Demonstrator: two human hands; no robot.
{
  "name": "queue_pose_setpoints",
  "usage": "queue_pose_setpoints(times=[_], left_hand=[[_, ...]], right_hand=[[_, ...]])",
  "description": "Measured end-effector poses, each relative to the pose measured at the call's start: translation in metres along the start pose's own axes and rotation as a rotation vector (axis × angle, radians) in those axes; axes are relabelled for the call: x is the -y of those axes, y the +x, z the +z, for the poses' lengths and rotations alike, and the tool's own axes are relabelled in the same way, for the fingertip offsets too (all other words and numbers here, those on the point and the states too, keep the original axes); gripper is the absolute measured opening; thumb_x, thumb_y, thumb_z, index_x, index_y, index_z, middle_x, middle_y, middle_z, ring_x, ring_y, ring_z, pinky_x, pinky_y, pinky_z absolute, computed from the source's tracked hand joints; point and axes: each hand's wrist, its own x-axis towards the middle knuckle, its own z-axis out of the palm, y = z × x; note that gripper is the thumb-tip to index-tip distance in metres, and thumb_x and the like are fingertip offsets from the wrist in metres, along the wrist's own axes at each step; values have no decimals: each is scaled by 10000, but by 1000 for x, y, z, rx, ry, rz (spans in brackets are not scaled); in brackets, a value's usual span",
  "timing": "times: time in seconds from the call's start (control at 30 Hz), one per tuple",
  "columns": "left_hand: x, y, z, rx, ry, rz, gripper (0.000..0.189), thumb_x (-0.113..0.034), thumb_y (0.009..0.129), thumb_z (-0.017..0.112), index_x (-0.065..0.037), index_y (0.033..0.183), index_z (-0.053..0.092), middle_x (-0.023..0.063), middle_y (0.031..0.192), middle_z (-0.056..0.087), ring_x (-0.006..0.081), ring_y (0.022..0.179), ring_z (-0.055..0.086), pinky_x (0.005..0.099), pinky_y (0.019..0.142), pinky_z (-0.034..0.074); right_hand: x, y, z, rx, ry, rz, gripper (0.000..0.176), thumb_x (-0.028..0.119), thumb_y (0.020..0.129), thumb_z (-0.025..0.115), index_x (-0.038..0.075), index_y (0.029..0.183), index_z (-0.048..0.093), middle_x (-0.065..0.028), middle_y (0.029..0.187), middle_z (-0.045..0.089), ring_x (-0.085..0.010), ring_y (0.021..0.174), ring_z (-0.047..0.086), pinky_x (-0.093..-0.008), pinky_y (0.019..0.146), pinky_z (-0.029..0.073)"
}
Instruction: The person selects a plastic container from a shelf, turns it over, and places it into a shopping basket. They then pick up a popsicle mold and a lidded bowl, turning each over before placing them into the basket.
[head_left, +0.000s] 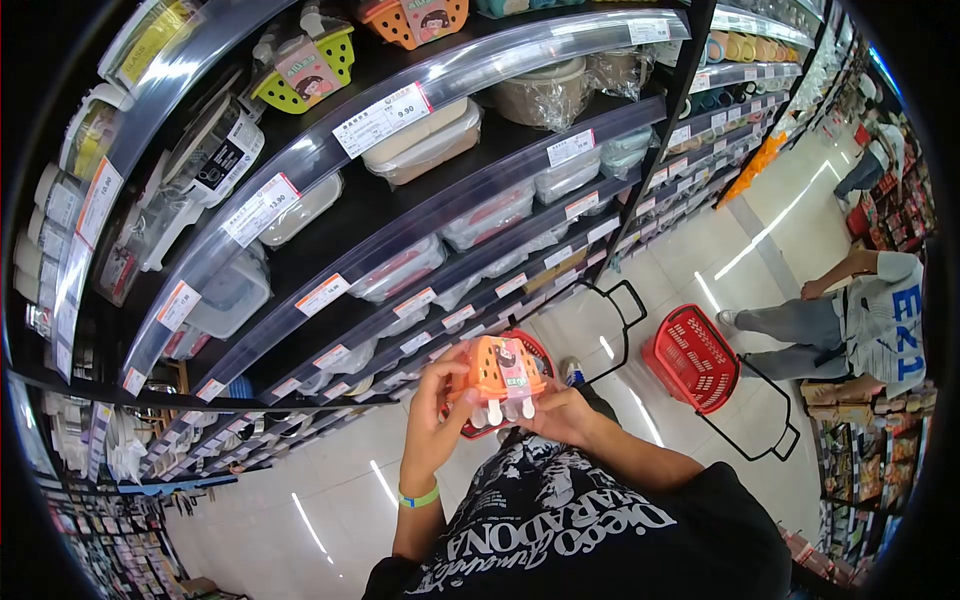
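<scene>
An orange perforated plastic mold set [483,372], with a pink label and white stick ends, is held in front of my chest. My left hand [436,405], with a green band at its wrist, wraps round its left side. On the other side my right hand [562,412] grips the lower right edge. Beneath the set, a red basket [537,350] shows partly, mostly hidden by my hands. Similar sets, one lime green [310,72] and one orange [415,20], sit on the upper shelf.
Shelves of plastic containers with price rails [400,118] rise ahead and to the left. A second red basket [692,360] with a black handle stands on the floor at right. Another person [860,325] stands beyond it, near more shelves; one more person is at the upper right.
</scene>
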Motion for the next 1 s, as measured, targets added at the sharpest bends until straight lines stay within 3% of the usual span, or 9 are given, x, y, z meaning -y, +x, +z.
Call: queue_pose_setpoints(times=[0.07, 0.27, 0.47, 1.0], left_hand=[[-2, 2, 3, 17, -32, 23, 267, -32, 922, 600, -17, 1177, 520, 207, 1457, 434, 269, 1298, 472, 380, 1055, 398], [1, 3, 3, 37, -85, 18, 224, -111, 955, 612, -39, 1143, 513, 201, 1439, 446, 277, 1328, 448, 411, 1104, 334], [-3, 3, 5, 24, 21, 74, 265, 1, 868, 652, -29, 1093, 516, 187, 1383, 484, 263, 1274, 487, 380, 1062, 386], [-8, -1, 3, 45, 10, 153, 544, 23, 851, 635, 3, 1356, 433, 198, 1463, 392, 292, 1357, 418, 408, 1118, 326]], right_hand=[[2, -1, -1, -16, -35, 0, 721, -39, 758, 673, 55, 1417, 397, -131, 1352, 540, -277, 1243, 550, -414, 1058, 439], [3, -2, 1, -89, -87, -7, 713, -81, 750, 659, 34, 1407, 405, -132, 1342, 555, -277, 1236, 560, -428, 1064, 435], [3, -1, -5, -66, -111, 1, 716, -111, 751, 653, 39, 1407, 408, -118, 1330, 566, -272, 1233, 563, -421, 1070, 435], [-10, 3, -18, -200, -111, -36, 567, -77, 812, 660, 29, 1333, 466, -109, 1269, 598, -254, 1148, 614, -396, 971, 516]])
